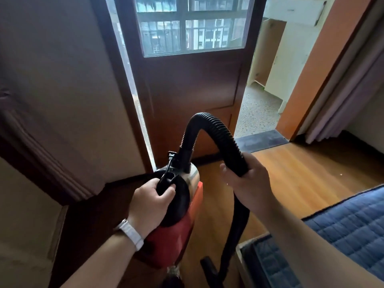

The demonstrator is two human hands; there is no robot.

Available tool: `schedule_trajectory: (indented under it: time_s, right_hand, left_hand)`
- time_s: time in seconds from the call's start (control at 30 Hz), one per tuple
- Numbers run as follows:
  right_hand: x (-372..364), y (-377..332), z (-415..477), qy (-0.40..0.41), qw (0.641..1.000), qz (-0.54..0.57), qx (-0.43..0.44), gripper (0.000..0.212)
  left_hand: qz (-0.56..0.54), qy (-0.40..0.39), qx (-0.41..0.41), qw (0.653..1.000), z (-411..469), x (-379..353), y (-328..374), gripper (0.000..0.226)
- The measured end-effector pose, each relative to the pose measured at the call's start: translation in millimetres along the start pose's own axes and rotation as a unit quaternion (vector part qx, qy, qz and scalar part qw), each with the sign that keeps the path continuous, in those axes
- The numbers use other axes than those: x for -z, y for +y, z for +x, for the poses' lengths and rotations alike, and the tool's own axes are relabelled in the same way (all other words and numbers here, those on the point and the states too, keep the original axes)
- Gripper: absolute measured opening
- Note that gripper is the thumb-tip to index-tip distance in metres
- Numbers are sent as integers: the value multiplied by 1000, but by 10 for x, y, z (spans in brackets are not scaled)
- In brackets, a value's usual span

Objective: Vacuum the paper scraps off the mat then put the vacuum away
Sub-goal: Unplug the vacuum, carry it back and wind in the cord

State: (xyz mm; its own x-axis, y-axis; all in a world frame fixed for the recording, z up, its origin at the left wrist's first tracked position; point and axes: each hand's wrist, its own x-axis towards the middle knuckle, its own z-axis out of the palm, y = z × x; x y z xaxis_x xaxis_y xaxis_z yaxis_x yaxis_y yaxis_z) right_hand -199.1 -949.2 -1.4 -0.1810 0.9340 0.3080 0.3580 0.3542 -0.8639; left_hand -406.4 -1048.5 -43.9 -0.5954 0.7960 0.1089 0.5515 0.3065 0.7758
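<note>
Left hand: the left hand (152, 201), low and left of centre, is clenched around the black handle (166, 179) on top of the vacuum (180, 206); a white wristband (132, 233) sits on that wrist.
Right hand: the right hand (247, 181), at centre right, is wrapped around the black ribbed hose (209, 125) where it comes down from its arch.
Vacuum position: held off the floor at lower centre, red body below, black cap and metal band above.
Vacuum axis: its long axis runs from bottom centre up toward the door, with the hose end pointing to the upper centre of the frame.
Hose path: it rises from the vacuum's top, loops over to the right, passes through the right hand and hangs down to a black nozzle (207, 267) near the bottom edge.
Left edge: a beige wall (62, 90) with dark trim stands close beside the vacuum.
Ahead: a dark wooden door (193, 86) with a glass pane fills upper centre; an open doorway lies to its right.
Open room: bare wood floor (301, 173) spreads at centre right.
Lower right: a blue quilted mat (349, 225) reaches the frame's corner; its near edge possibly rests on a low frame, though the view there is unclear.
</note>
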Motion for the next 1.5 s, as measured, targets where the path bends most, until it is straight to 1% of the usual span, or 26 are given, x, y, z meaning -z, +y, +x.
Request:
schedule_trajectory:
  time_s: [0.1, 0.17, 0.27, 0.3, 0.37, 0.43, 0.53, 0.6, 0.73, 0.93, 1.17, 1.27, 1.37, 1.5]
  right_hand:
    - [-148, 225, 494, 20, 999, -36, -21, 30]
    - [-220, 379, 836, 38, 996, -65, -47, 28]
    - [-271, 543, 1311, 68, 990, -73, -99, 25]
    - [-269, 562, 1481, 81, 988, -76, -105, 24]
    - [-241, 593, 1789, 102, 986, -89, -95, 21]
    - [-189, 626, 2023, 114, 984, -106, -86, 23]
    - [-74, 697, 2321, 145, 981, -100, -80, 26]
    - [9, 788, 2517, 163, 979, -86, -85, 19]
    - [200, 1131, 2875, 202, 972, -74, -93, 15]
    - [583, 1874, 3592, 223, 968, -64, -100, 16]
    - [1427, 2609, 4487, 233, 964, -60, -116, 15]
    - [1811, 2858, 4791, 251, 959, -71, -113, 21]
    - [2128, 3051, 5070, 263, 954, -85, -118, 18]
    - [2566, 3396, 5453, 270, 945, -119, -142, 18]
  left_hand:
    - [3, -39, -11, 999, 669, -335, -52, 28]
    - [3, -74, -28, 997, 1136, -547, -35, 29]
    - [-5, -120, -51, 991, 1790, -833, 92, 29]
    - [-5, -130, -60, 990, 2004, -917, 163, 30]
    - [2, -148, -86, 985, 2426, -1093, 285, 31]
    - [19, -169, -108, 979, 2735, -1245, 433, 31]
    - [32, -177, -142, 973, 3109, -1456, 735, 34]
    - [38, -186, -164, 968, 3347, -1643, 915, 35]
    - [56, -213, -191, 956, 3715, -2172, 1204, 39]
    - [48, -245, -184, 951, 4153, -3161, 1638, 36]
    - [61, -283, -182, 940, 4585, -4344, 2454, 31]
    - [59, -295, -191, 934, 4729, -4796, 2847, 32]
    - [43, -315, -196, 928, 4900, -5196, 3216, 30]
    - [46, -350, -226, 908, 5170, -5873, 3639, 25]
